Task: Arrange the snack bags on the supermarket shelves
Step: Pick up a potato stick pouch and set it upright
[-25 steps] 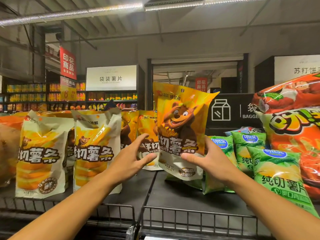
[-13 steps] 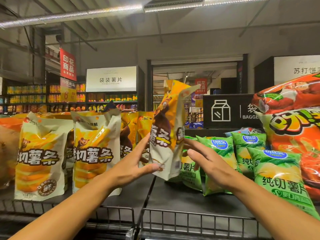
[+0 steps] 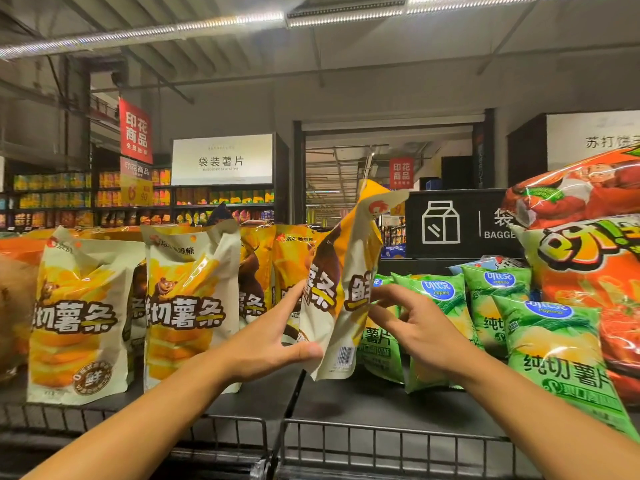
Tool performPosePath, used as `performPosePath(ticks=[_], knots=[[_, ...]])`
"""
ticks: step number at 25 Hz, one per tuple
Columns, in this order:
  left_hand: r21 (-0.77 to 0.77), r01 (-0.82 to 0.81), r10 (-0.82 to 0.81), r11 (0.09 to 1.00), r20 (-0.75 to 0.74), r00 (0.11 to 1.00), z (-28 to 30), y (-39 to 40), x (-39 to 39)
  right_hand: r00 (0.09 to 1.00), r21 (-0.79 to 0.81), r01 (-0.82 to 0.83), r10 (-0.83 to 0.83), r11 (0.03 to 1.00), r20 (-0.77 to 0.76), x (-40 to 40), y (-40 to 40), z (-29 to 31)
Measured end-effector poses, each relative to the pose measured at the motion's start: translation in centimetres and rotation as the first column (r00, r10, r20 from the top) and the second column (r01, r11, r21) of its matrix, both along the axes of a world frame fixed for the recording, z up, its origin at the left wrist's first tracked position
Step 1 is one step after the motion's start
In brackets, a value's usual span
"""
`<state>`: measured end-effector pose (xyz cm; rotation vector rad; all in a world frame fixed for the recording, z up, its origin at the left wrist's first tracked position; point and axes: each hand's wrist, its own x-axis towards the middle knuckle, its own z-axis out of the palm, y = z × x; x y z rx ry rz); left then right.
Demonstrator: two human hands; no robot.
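A yellow and white fries bag with a brown bear (image 3: 341, 289) stands turned edge-on between my hands, over the seam of the dark shelf (image 3: 363, 403). My left hand (image 3: 273, 344) holds its lower left corner, thumb on the front and fingers stretched up along its left side. My right hand (image 3: 419, 327) pinches the bag's right edge with bent fingertips. More bags of the same fries (image 3: 187, 306) stand in a row to the left. Green chip bags (image 3: 554, 351) lean together on the right.
Large orange snack bags (image 3: 588, 258) are stacked at the far right. A wire rail (image 3: 381, 445) runs along the shelf's front edge. A black sign with a carton symbol (image 3: 450, 223) stands behind the green bags, with further aisles beyond.
The fries bag has turned from facing me to edge-on and come slightly lower. My right hand shifted from its lower front to its right edge; my left thumb now sits on its corner.
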<state>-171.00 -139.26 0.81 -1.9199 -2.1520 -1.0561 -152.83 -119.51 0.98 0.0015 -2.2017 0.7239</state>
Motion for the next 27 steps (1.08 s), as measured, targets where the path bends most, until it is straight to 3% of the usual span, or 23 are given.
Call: performPosePath(ticks=[10, 16, 24, 27], knots=[[-0.034, 0.090, -0.091, 0.995, -0.036, 0.995, 0.0, 0.1, 0.2, 0.988, -0.266, -0.091, 0.121, 0.960, 0.100, -0.3, 0.9, 0.0], [0.013, 0.146, -0.147, 0.989, 0.024, 0.989, -0.1, 0.3, -0.2, 0.996, -0.289, -0.071, 0.081, 0.955, 0.024, 0.1, 1.0, 0.3], [0.055, 0.013, -0.019, 0.998, 0.105, 0.994, -0.2, 0.5, -0.9, 0.987, -0.224, 0.146, -0.157, 0.964, -0.033, -0.4, 1.1, 0.1], [-0.007, -0.004, 0.004, 1.000, -0.056, 0.998, -0.3, 0.4, -0.2, 0.981, -0.173, 0.190, -0.193, 0.966, -0.002, -0.3, 0.8, 0.1]])
